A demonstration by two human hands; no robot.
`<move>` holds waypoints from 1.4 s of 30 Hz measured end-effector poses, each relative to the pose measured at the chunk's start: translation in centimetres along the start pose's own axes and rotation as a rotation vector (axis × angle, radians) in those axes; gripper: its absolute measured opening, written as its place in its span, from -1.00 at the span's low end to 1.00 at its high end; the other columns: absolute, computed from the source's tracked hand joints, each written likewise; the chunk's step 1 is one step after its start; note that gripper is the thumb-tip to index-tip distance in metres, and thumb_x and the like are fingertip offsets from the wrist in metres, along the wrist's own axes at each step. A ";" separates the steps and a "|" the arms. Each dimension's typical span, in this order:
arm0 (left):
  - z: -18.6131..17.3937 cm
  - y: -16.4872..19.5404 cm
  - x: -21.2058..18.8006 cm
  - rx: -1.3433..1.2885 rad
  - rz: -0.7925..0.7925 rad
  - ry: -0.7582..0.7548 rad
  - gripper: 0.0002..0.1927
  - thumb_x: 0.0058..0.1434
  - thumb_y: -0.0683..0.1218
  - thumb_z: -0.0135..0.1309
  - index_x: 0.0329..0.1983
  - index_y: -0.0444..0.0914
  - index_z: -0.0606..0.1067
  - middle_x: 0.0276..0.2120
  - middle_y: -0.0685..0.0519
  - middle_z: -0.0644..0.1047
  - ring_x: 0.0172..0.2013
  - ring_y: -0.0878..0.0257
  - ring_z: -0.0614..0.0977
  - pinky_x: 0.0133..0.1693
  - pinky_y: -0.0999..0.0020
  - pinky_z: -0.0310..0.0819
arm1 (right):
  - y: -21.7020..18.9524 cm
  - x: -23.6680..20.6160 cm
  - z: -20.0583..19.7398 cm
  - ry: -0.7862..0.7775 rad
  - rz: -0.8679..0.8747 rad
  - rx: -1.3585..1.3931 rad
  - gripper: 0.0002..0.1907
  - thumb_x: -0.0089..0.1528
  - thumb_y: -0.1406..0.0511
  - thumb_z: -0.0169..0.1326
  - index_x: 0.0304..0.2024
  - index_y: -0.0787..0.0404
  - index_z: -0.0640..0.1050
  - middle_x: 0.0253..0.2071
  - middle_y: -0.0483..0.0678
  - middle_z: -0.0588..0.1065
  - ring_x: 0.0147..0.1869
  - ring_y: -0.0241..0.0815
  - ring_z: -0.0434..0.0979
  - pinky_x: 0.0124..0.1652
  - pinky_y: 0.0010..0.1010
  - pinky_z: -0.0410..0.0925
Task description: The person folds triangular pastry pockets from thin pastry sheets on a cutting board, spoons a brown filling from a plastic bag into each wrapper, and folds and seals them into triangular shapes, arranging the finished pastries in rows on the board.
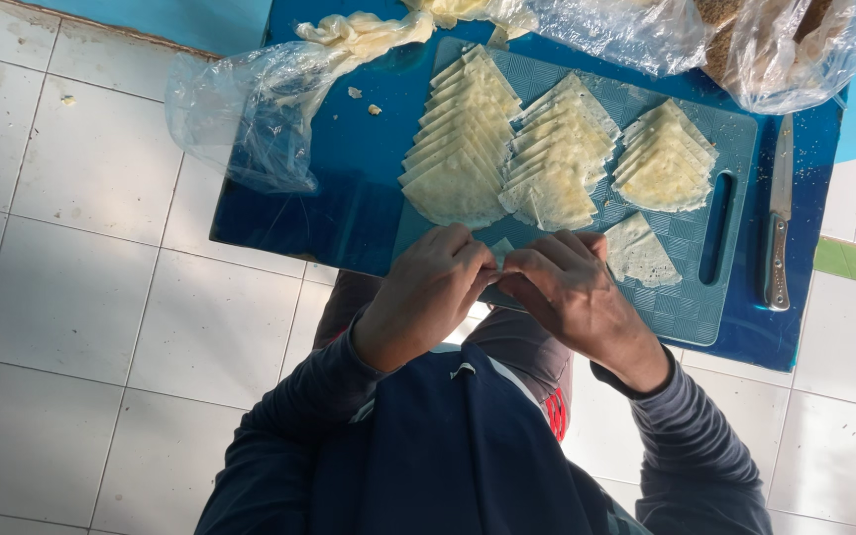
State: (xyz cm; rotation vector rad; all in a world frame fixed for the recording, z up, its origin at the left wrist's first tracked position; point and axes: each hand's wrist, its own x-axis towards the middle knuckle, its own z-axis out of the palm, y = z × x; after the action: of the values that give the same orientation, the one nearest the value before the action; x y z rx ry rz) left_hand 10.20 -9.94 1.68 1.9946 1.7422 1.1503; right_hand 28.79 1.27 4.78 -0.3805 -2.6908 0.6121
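over the near edge of a blue cutting board (691,317), both hands pinch one small pale wrapper piece (501,247).
the left hand (428,292) and right hand (567,287) meet fingertip to fingertip, closed on that piece between them. on the board lie three fanned stacks of folded triangles (547,159) and a single triangle (638,252); a knife (777,233) rests right of the board, and clear plastic bags (250,119) sit at the far and left sides.

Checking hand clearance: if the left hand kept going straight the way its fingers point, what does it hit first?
The left hand points at the right hand; their fingertips already meet over a small pale wrapper piece, so that piece and the right fingers come first.
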 end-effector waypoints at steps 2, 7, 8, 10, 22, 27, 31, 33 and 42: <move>-0.3 -0.1 0.1 -0.041 -0.023 -0.010 -0.86 0.29 -0.16 0.22 -0.20 -0.28 0.48 -0.27 -0.03 0.44 -0.21 0.03 0.53 -0.19 0.14 0.42 | 0.1 0.1 0.1 0.008 -0.010 -0.015 -0.76 0.15 0.30 0.32 -0.18 0.21 0.59 -0.27 -0.09 0.53 -0.14 -0.15 0.51 0.00 -0.24 0.19; -0.3 -0.1 0.1 -0.075 -0.006 0.053 -0.87 0.29 -0.18 0.20 -0.15 -0.26 0.49 -0.24 -0.01 0.46 -0.18 0.05 0.54 -0.18 0.17 0.43 | 0.1 -0.2 1.2 0.055 0.062 -0.084 -0.77 0.18 0.32 0.32 -0.13 0.20 0.61 -0.26 -0.04 0.51 -0.12 -0.09 0.48 -0.02 -0.27 0.23; -0.1 -0.1 0.0 -0.047 -0.010 0.052 -0.88 0.30 -0.18 0.20 -0.16 -0.25 0.49 -0.25 -0.02 0.45 -0.19 0.05 0.54 -0.18 0.16 0.43 | 0.1 -0.3 1.4 0.069 0.067 -0.111 -0.77 0.19 0.33 0.31 -0.12 0.20 0.61 -0.25 -0.02 0.51 -0.10 -0.07 0.49 -0.02 -0.27 0.23; 0.1 -0.1 0.1 -0.006 -0.017 0.045 -0.88 0.30 -0.18 0.19 -0.16 -0.26 0.48 -0.26 -0.03 0.44 -0.20 0.05 0.53 -0.19 0.15 0.44 | 0.0 -0.5 1.6 0.090 0.061 -0.142 -0.76 0.21 0.35 0.30 -0.08 0.22 0.60 -0.22 -0.02 0.52 -0.06 -0.07 0.50 0.00 -0.27 0.24; 0.2 -0.6 0.3 -0.047 -0.012 0.055 -0.87 0.35 -0.13 0.18 -0.16 -0.27 0.49 -0.23 -0.02 0.44 -0.19 0.07 0.56 -0.20 0.18 0.46 | -0.3 -0.2 1.5 0.098 0.072 -0.229 -0.78 0.21 0.32 0.29 -0.10 0.17 0.62 -0.23 -0.02 0.51 -0.09 -0.06 0.49 -0.03 -0.22 0.20; 0.4 -0.9 0.2 0.003 0.026 0.054 -0.87 0.35 -0.15 0.18 -0.16 -0.28 0.49 -0.23 -0.02 0.43 -0.19 0.06 0.55 -0.19 0.17 0.46 | -0.3 -0.3 1.5 0.111 0.068 -0.215 -0.79 0.25 0.35 0.26 -0.06 0.19 0.61 -0.17 -0.05 0.54 -0.04 -0.09 0.51 0.03 -0.23 0.22; 0.6 -0.9 0.4 0.050 -0.005 0.049 -0.88 0.33 -0.17 0.17 -0.15 -0.29 0.48 -0.23 -0.04 0.42 -0.17 0.04 0.56 -0.19 0.17 0.47 | -0.2 -0.1 1.2 0.095 0.086 -0.114 -0.76 0.25 0.32 0.28 -0.05 0.21 0.58 -0.21 -0.06 0.53 -0.05 -0.10 0.52 0.04 -0.19 0.19; 0.7 -0.9 0.6 0.043 -0.037 0.038 -0.89 0.32 -0.17 0.18 -0.17 -0.27 0.49 -0.25 -0.05 0.42 -0.19 0.02 0.56 -0.20 0.16 0.46 | 0.1 0.1 1.1 0.070 0.053 -0.142 -0.80 0.23 0.32 0.28 -0.10 0.16 0.60 -0.24 -0.08 0.55 -0.08 -0.11 0.52 0.01 -0.20 0.18; 0.6 -1.0 0.4 0.027 0.017 0.090 -0.87 0.36 -0.17 0.19 -0.11 -0.28 0.48 -0.21 -0.03 0.40 -0.17 0.04 0.55 -0.14 0.16 0.47 | -0.8 -0.6 1.7 0.181 0.070 -0.227 -0.75 0.27 0.38 0.28 0.00 0.21 0.60 -0.12 -0.07 0.57 -0.03 -0.14 0.55 0.06 -0.25 0.19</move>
State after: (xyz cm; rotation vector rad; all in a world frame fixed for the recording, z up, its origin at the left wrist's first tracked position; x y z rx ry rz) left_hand 9.89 -9.16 0.82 2.0064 1.7963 1.2461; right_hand 28.50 -0.26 3.52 -0.5639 -2.5860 0.2750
